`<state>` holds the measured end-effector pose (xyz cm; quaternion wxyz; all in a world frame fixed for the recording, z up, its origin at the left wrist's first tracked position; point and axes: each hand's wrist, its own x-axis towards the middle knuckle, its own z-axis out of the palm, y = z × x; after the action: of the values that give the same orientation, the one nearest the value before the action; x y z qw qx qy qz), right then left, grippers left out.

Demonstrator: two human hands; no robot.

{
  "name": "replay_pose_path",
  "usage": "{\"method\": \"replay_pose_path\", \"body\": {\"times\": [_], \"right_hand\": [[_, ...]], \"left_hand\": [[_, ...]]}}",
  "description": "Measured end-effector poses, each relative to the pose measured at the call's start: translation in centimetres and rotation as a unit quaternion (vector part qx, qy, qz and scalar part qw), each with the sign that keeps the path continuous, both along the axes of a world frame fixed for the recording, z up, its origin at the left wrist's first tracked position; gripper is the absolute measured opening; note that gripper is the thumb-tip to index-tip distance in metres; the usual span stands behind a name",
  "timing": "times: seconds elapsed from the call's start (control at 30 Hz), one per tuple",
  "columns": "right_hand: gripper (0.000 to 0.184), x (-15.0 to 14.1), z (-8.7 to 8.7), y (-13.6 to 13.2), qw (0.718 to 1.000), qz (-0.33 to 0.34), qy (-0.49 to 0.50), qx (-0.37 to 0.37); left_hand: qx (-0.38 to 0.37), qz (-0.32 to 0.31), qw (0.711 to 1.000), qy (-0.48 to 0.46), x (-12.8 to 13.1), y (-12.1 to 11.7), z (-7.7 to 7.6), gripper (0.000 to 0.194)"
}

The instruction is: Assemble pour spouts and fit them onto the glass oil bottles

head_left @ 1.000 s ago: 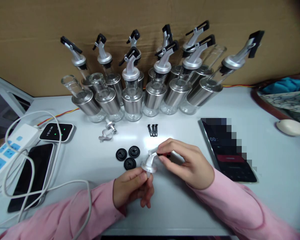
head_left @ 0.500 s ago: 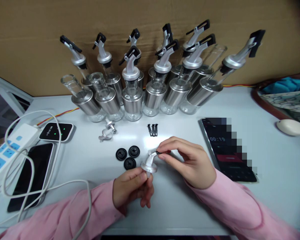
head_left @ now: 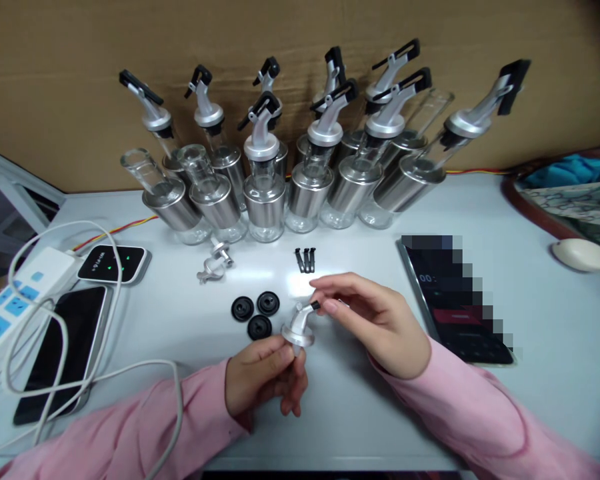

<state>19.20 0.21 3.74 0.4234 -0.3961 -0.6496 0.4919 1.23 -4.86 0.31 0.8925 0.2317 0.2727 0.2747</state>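
My left hand (head_left: 265,379) is closed round the stem of a silver pourer spout (head_left: 299,325), holding it upright over the white table (head_left: 360,413). My right hand (head_left: 380,320) pinches a small black lever piece (head_left: 316,305) against the spout's tip. Three black round rubber seals (head_left: 256,312) lie just left of the spout. Three small black pins (head_left: 305,259) lie behind it. A second loose silver spout (head_left: 215,261) rests further left.
Several glass and steel oil bottles (head_left: 300,180), most with spouts fitted, stand in rows along the cardboard wall. A power strip (head_left: 10,293), white cable, router and phone (head_left: 60,353) lie at left. Another phone (head_left: 455,300) lies at right.
My right hand's fingers have shifted slightly at the spout's tip, turning the black piece against it. The left hand has held still.
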Motion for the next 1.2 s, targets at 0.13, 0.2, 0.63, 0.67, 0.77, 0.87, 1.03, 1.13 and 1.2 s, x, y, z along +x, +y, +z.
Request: {"method": "replay_pose_path", "body": {"times": [0.13, 0.2, 0.63, 0.67, 0.77, 0.87, 1.03, 1.13, 1.2], "right_hand": [[0.023, -0.19, -0.26, -0.09, 0.991, 0.051, 0.043, -0.113], [0.027, -0.24, -0.21, -0.08, 0.983, 0.085, 0.055, -0.154], [0.022, 0.02, -0.12, 0.47, 0.886, 0.187, 0.199, -0.375], [0.022, 0.01, -0.13, 0.47, 0.875, 0.187, 0.211, -0.393], [0.023, -0.03, -0.06, 0.39, 0.853, 0.190, 0.234, -0.427], [0.023, -0.11, 0.00, 0.27, 0.843, 0.189, 0.245, -0.439], [0.026, -0.26, -0.10, 0.11, 0.840, 0.193, 0.247, -0.443], [0.027, -0.28, -0.15, 0.02, 0.840, 0.192, 0.249, -0.442], [0.028, -0.29, -0.14, 0.00, 0.839, 0.189, 0.251, -0.444]], "left_hand": [[-0.004, 0.005, 1.000, -0.001, 0.03, -0.02, -0.05, 0.042], [-0.008, 0.008, 1.000, 0.005, 0.04, -0.02, 0.06, 0.042], [0.004, -0.007, 1.000, 0.018, -0.03, -0.18, 0.36, 0.043], [0.004, -0.007, 1.000, 0.020, -0.03, -0.15, 0.40, 0.043], [0.005, -0.014, 1.000, 0.026, -0.03, -0.08, 0.47, 0.044], [0.008, -0.021, 0.999, 0.036, -0.08, -0.09, 0.51, 0.046], [0.019, -0.035, 0.998, 0.057, -0.14, -0.17, 0.61, 0.048], [0.028, -0.043, 0.997, 0.062, -0.11, -0.12, 0.64, 0.049], [0.031, -0.043, 0.997, 0.062, -0.11, -0.06, 0.65, 0.050]]}}
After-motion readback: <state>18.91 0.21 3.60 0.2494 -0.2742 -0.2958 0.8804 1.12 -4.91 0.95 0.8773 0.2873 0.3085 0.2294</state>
